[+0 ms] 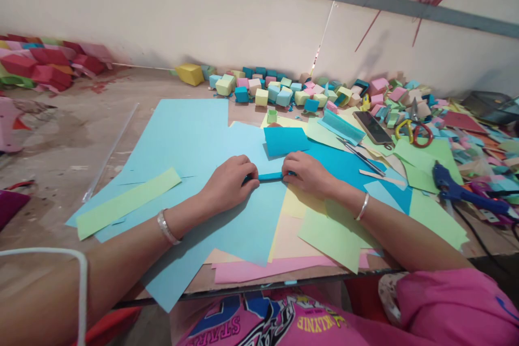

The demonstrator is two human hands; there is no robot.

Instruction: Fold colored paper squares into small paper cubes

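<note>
A narrow folded strip of blue paper stretches between my two hands, above light blue sheets. My left hand has its fingers curled round the strip's left end. At the other end my right hand grips it with bent fingers and thumb. Just behind the strip lies a flat blue paper piece. Under and around both hands spread large light blue sheets. Pale green paper lies below my right forearm. A light green strip rests left of my left wrist.
Small paper boxes crowd along the wall. On the right are a phone, scissors, a metal pointed tool and a blue glue gun with a cable. A clear stick lies at left. Red boxes are piled back left.
</note>
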